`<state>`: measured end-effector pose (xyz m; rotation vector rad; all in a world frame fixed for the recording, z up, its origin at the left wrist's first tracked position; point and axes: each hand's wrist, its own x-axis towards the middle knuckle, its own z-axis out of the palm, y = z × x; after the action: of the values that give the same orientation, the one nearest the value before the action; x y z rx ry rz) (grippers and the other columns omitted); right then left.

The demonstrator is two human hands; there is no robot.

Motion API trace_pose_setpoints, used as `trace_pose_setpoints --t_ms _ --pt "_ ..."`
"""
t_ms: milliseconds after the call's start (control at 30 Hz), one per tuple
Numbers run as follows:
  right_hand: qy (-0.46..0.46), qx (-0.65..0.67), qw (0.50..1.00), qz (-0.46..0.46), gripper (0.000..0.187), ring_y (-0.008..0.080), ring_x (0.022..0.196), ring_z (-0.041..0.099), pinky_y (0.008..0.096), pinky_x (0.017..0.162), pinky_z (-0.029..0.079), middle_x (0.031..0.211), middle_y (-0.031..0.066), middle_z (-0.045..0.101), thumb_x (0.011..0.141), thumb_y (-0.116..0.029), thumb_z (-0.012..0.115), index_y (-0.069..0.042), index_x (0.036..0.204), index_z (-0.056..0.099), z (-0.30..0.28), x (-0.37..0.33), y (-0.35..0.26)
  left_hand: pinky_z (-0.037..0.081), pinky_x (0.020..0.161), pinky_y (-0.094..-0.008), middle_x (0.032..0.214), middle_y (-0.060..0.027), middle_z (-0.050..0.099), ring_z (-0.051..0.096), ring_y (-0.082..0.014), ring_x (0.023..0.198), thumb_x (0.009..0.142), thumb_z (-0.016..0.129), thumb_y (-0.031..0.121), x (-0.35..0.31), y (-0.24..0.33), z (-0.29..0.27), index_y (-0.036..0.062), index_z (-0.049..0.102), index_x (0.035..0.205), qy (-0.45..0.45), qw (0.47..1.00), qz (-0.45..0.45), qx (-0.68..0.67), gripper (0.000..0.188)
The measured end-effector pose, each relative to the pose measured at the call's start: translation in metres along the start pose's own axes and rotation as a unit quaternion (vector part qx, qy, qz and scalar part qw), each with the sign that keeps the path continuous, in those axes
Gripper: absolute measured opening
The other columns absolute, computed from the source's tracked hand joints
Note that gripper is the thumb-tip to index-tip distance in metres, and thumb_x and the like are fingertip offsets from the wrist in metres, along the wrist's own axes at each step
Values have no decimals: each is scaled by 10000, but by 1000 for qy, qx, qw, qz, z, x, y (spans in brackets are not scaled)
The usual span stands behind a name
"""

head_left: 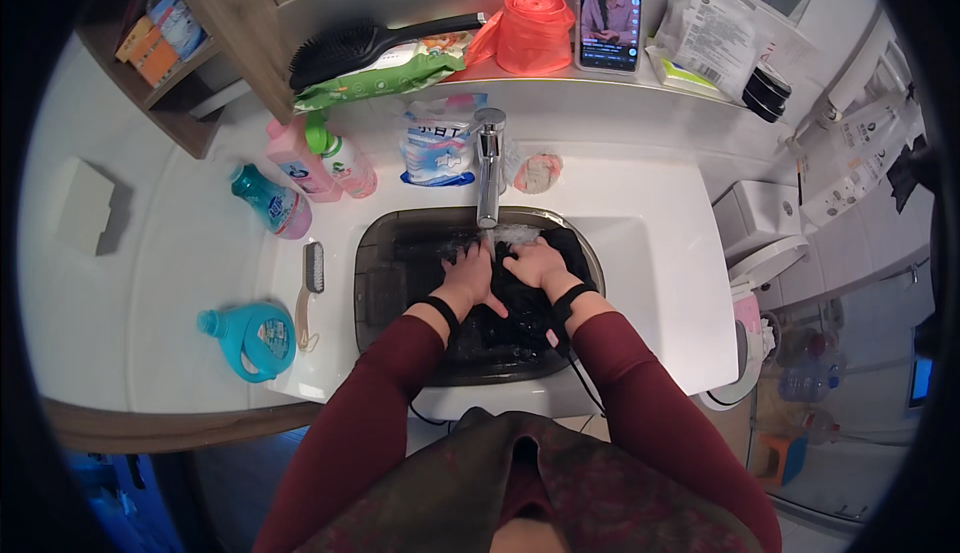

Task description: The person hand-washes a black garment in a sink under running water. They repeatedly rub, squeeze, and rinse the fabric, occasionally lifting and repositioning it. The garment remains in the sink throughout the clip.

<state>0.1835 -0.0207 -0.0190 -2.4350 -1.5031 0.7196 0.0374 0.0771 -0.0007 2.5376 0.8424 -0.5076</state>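
A dark wet cloth (500,328) lies in a dark basin (375,278) set in the white sink counter. Both hands press on it right under the chrome tap (488,168), where water runs and foams. My left hand (470,271) lies fingers-down on the cloth, apart from a clear grip. My right hand (535,261) is bunched on a fold of the cloth beside it. Both wrists wear black bands below dark red sleeves.
A scrub brush (313,271) lies left of the basin, with a teal detergent jug (252,338) and pink and teal bottles (290,163) nearby. On the back ledge sit a hairbrush (350,45), an orange bag roll (535,31) and a phone (609,8). A toilet (765,238) stands right.
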Motion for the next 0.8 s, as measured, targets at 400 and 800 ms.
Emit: trace_pose_setpoints --t_ms 400,800 --pt "101 -130 975 -148 849 451 1483 246 732 1145 147 1616 232 256 892 -561 616 -161 1580 319 39 -144 -47 296 1195 -549 1603 -386 -136 154 -592 1471 704 880 376 -114 -19 57 51 -87 1605 -47 996 75 -20 1361" --pt "38 -167 981 -89 822 321 1233 479 513 1020 351 1294 142 545 843 -569 632 -142 1508 406 30 -41 -36 160 1196 -646 1636 -319 -110 -1 -582 1493 517 949 584 -40 15 36 43 -102 1600 -12 998 -60 0 1604"
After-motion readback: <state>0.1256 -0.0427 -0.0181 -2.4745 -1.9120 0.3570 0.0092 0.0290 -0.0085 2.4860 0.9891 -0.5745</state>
